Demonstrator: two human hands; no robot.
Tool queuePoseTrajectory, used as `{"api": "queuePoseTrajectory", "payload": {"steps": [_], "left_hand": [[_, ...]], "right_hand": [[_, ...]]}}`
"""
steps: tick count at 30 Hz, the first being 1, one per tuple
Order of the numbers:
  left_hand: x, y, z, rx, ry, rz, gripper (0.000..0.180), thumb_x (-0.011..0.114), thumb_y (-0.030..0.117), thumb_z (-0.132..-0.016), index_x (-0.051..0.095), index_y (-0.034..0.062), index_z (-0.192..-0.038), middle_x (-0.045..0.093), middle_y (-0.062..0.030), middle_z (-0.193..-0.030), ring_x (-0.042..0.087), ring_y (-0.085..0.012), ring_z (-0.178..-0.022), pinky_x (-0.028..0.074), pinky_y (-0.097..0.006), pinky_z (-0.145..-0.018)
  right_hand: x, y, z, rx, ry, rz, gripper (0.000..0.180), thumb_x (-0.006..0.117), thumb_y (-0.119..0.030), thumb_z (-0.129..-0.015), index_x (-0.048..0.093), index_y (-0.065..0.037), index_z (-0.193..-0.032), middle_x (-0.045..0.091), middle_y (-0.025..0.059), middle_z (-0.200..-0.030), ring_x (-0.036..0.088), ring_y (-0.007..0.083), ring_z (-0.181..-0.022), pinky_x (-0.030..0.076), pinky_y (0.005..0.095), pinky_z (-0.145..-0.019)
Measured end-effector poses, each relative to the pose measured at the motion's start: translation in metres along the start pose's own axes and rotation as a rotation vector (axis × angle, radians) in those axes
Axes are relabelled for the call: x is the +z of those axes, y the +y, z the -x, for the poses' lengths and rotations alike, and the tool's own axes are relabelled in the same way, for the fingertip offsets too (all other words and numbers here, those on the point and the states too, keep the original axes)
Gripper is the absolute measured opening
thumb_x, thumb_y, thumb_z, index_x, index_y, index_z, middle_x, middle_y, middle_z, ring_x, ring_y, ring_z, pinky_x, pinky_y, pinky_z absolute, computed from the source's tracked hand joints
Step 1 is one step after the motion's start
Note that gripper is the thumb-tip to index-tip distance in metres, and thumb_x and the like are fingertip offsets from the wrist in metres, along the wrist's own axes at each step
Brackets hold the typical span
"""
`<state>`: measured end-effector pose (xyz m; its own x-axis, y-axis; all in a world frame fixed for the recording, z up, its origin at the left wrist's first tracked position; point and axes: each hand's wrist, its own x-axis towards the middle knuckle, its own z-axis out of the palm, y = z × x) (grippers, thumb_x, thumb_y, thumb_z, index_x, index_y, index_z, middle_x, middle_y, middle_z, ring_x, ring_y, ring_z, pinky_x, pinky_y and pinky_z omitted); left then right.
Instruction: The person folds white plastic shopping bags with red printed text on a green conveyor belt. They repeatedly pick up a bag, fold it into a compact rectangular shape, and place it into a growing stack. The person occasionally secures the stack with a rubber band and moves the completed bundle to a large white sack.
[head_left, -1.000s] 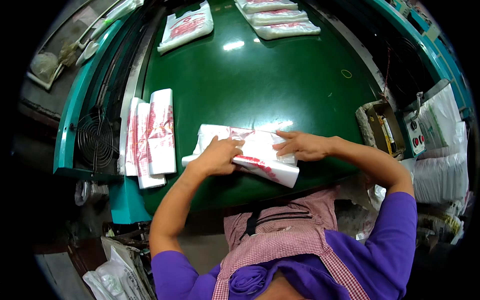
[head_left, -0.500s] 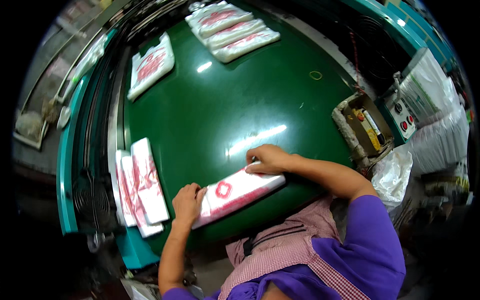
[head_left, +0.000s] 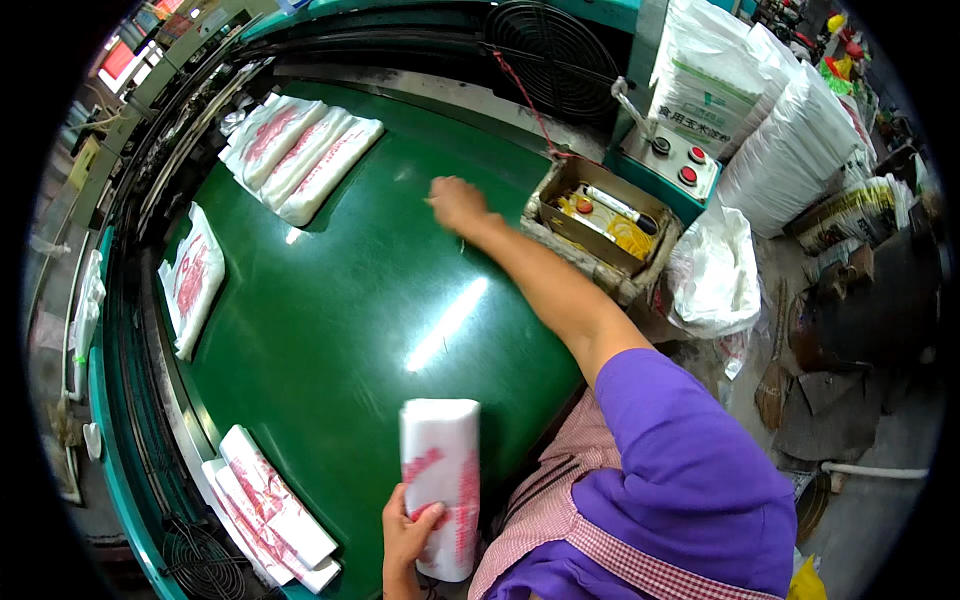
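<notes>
My left hand (head_left: 408, 530) is closed round a folded bundle of white plastic bags (head_left: 440, 440) with red print, its thumb on the front. The bundle is held upright by the table's near edge. Stretched far forward, my right hand (head_left: 460, 205) is over the green tabletop (head_left: 340, 300) with its fingers curled together. What those fingers hold, if anything, is hidden. Several folded bag bundles (head_left: 275, 505) lie at the near left. Another flat bag stack (head_left: 195, 280) lies at the left edge, and three stacks (head_left: 300, 160) sit side by side at the far left.
Right of my right forearm stands an open box (head_left: 600, 225) holding a marker and yellow rubber bands. Behind it is a control panel (head_left: 670, 165) with red buttons. White sacks (head_left: 790, 150) and a crumpled white bag (head_left: 715, 270) stand at the right. A fan grille (head_left: 550, 60) is beyond the table.
My view has turned right. My left hand has lifted the bundle off the tabletop and upright. My right hand has left it and reached forward to about where a rubber band lay.
</notes>
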<state>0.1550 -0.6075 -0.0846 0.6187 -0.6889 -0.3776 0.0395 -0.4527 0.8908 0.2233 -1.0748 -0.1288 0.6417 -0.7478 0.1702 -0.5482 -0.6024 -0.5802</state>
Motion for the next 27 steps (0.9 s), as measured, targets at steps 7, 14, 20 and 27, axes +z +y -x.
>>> {"api": "queuePoseTrajectory", "payload": {"steps": [7,14,20,27], "left_hand": [[-0.018,-0.028,-0.025,0.281,0.225,0.811,0.041,0.051,0.023,-0.096,0.044,0.0024,-0.131,0.058,-0.0105,-0.120,0.058,-0.0235,-0.106,0.048,-0.040,-0.091],[-0.006,-0.006,-0.024,0.451,-0.305,1.181,0.048,0.062,0.019,-0.088,0.044,0.0016,-0.129,0.057,-0.0147,-0.118,0.059,-0.0254,-0.102,0.052,-0.038,-0.084],[-0.036,0.002,0.018,0.174,0.216,0.021,0.059,0.069,0.000,-0.068,0.047,-0.0008,-0.122,0.056,-0.0114,-0.114,0.056,-0.0204,-0.105,0.045,-0.030,-0.091],[-0.068,-0.030,0.010,0.276,0.759,0.521,0.022,0.061,0.006,-0.085,0.051,0.0035,-0.105,0.054,-0.0044,-0.091,0.054,-0.0115,-0.083,0.045,-0.024,-0.073]], "right_hand": [[-0.003,-0.143,0.216,-0.804,-0.555,-0.682,0.017,0.060,-0.005,-0.068,0.064,-0.003,-0.084,0.065,0.0206,-0.080,0.062,0.0398,-0.079,0.049,0.0456,-0.067],[-0.024,-0.120,0.230,0.268,-1.074,-2.040,0.032,0.053,-0.006,-0.089,0.047,-0.004,-0.121,0.061,0.0121,-0.101,0.064,0.0175,-0.076,0.052,0.0263,-0.059],[-0.106,-0.140,0.231,-0.512,-1.266,-1.527,0.050,0.054,-0.006,-0.091,0.036,-0.004,-0.137,0.053,0.0190,-0.126,0.068,0.0218,-0.084,0.051,0.0259,-0.058],[0.001,-0.138,0.265,-0.096,-1.029,-1.380,0.062,0.062,-0.003,-0.085,0.034,-0.003,-0.139,0.056,0.0172,-0.125,0.058,0.0253,-0.108,0.047,0.0364,-0.093]]}}
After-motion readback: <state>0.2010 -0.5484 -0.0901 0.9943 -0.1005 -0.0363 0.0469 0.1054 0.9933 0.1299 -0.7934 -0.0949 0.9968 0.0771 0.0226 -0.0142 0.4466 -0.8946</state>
